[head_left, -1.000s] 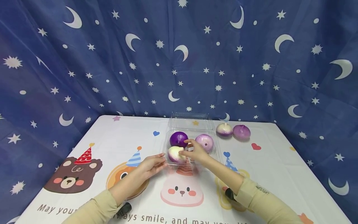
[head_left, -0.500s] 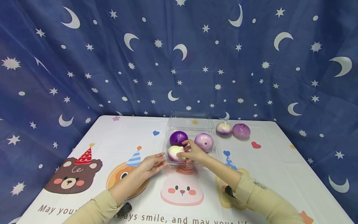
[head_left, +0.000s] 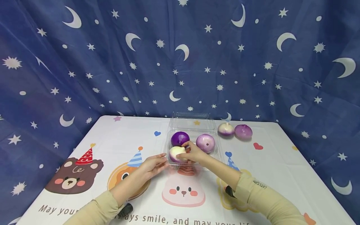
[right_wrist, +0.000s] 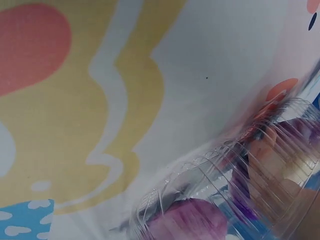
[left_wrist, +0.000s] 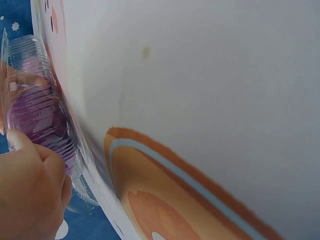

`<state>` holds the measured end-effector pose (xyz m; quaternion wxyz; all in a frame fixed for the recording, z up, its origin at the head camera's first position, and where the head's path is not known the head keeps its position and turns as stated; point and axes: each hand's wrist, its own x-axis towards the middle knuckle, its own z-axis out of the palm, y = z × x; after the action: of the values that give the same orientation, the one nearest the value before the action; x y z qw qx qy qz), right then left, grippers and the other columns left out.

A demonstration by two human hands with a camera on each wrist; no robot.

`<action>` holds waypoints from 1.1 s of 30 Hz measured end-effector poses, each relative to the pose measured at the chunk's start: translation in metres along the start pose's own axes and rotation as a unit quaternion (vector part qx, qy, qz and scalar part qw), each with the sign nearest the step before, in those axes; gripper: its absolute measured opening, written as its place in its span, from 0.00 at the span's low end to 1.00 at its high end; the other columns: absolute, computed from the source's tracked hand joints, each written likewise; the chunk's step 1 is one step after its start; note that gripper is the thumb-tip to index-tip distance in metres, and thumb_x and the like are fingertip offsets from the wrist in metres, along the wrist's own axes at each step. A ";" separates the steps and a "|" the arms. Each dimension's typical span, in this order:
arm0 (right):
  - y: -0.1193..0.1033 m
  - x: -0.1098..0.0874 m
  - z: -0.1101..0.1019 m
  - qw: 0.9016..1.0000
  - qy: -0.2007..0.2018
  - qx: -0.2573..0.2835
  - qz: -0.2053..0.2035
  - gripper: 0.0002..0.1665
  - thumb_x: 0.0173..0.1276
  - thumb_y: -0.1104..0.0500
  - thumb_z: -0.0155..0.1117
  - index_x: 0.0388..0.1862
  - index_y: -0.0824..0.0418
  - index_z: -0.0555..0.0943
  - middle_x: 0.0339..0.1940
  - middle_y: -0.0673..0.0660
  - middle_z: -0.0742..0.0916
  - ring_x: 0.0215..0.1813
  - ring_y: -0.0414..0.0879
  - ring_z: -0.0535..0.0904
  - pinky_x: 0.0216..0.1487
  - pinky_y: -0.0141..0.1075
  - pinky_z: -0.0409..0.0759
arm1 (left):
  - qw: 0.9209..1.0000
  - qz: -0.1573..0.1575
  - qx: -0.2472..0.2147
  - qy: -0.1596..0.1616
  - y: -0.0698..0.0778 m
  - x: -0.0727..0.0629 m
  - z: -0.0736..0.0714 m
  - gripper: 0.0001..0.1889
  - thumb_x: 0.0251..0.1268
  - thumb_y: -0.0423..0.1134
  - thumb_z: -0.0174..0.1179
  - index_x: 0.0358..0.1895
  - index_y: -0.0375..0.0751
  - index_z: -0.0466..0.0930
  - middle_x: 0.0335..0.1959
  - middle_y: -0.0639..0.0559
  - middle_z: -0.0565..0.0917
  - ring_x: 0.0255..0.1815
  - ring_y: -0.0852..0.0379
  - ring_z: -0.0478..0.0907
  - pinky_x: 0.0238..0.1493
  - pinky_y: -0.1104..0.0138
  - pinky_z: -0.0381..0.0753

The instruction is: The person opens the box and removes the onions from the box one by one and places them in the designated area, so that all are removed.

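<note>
Carefully, it seems, the white onion (head_left: 175, 154) is pinched by the right hand (head_left: 196, 153), with thumb and fingers bent against its right side; how firmly cannot be told. It lies in the front left part of the clear box (head_left: 168, 142), just below the centre of the frame. The box corner is touched by the left hand (head_left: 154, 165), but whether it is also pinched cannot be seen. The dark purple onion (head_left: 180, 139), just behind, could be knocked if the fingers are spread too widely. If the wall is pressed too hard, the thin-looking box might be bent or tilted.
</note>
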<state>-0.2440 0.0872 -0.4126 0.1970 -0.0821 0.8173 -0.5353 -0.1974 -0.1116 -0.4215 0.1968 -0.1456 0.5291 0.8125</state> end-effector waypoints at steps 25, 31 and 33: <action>0.001 -0.003 -0.018 0.999 0.002 0.037 0.008 0.31 0.53 0.61 0.68 0.56 0.66 0.70 0.51 0.66 0.77 0.37 0.45 0.78 0.37 0.39 0.88 | 1.000 0.007 0.005 0.000 0.002 0.000 0.003 0.23 0.68 0.24 0.47 0.65 0.23 0.58 0.36 0.48 0.74 0.37 0.61 0.74 0.45 0.75 0.84; 0.001 -0.009 -0.021 0.999 -0.008 0.046 0.002 0.32 0.54 0.61 0.67 0.58 0.66 0.70 0.54 0.66 0.76 0.40 0.45 0.77 0.41 0.41 0.88 | 1.000 0.004 0.007 0.005 0.001 -0.001 0.002 0.24 0.68 0.24 0.48 0.65 0.23 0.58 0.35 0.48 0.74 0.36 0.61 0.74 0.45 0.74 0.84; 0.001 -0.010 -0.021 0.999 -0.006 0.053 0.002 0.31 0.54 0.61 0.67 0.58 0.66 0.70 0.54 0.67 0.76 0.40 0.45 0.77 0.41 0.42 0.88 | 1.000 0.004 0.008 0.004 0.000 -0.003 0.000 0.24 0.68 0.24 0.47 0.66 0.23 0.57 0.36 0.48 0.73 0.37 0.61 0.74 0.46 0.74 0.84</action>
<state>-0.2433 0.1093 -0.4036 0.2069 -0.0726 0.7869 -0.5769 -0.1952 -0.1116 -0.4201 0.1923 -0.1455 0.5369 0.8085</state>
